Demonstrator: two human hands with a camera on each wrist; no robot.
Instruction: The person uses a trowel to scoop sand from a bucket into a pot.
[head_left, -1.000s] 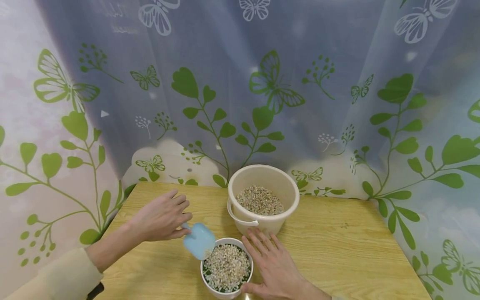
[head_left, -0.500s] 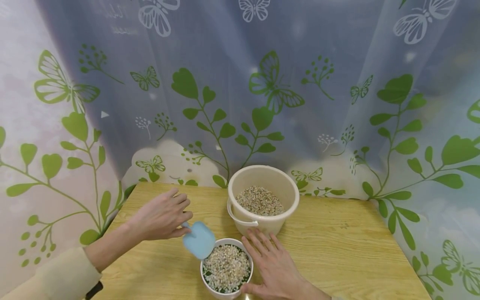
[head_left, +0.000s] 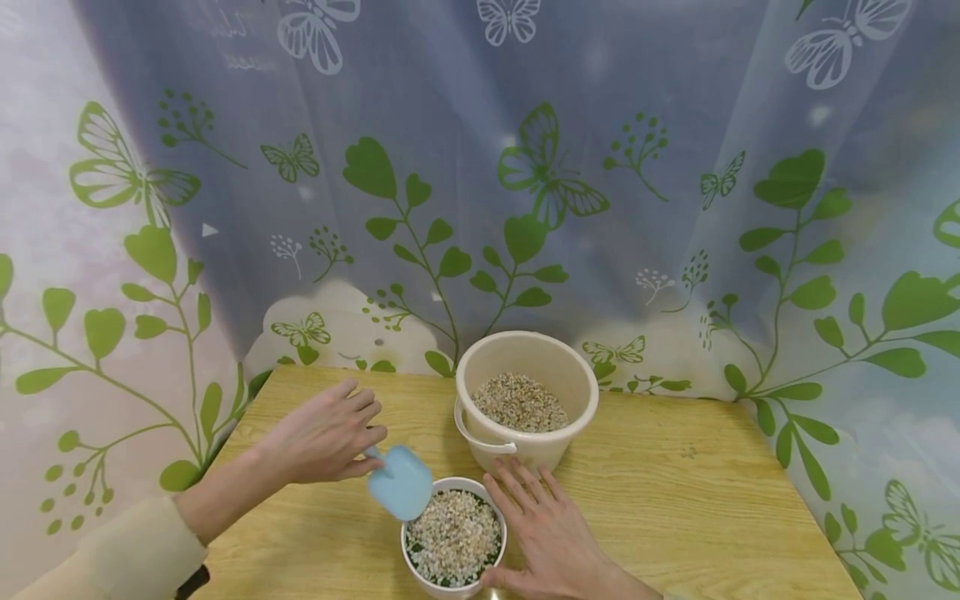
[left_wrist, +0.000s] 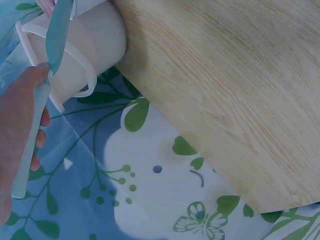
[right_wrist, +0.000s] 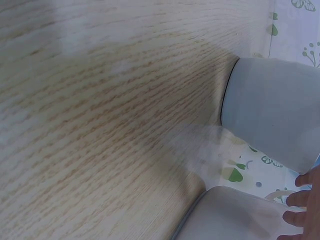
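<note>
My left hand (head_left: 326,437) grips the handle of a light blue toy shovel (head_left: 403,483); the thumb lies along the handle in the left wrist view. Its blade is tipped down, with its tip overlapping the left rim of a small white pot (head_left: 406,546). Pale, fine gravel (head_left: 456,533) is heaped in the pot, and green shows around its edge. On the pot's right side my right hand (head_left: 551,533) lies with fingers straight and spread, its thumb at the rim. Those fingertips reach toward the base of a cream bucket (head_left: 540,450).
More mixed gravel (head_left: 521,402) covers the bottom of the bucket, whose white handle (head_left: 483,442) hangs down in front. Both vessels stand on a wood-grain table (head_left: 675,492). A curtain (head_left: 450,192) printed with leaves and butterflies hangs right behind the table and along its sides.
The few grains at the shovel's tip one second ago are gone from it. The shovel has shifted very slightly; the right hand, pot and bucket stay in place.
</note>
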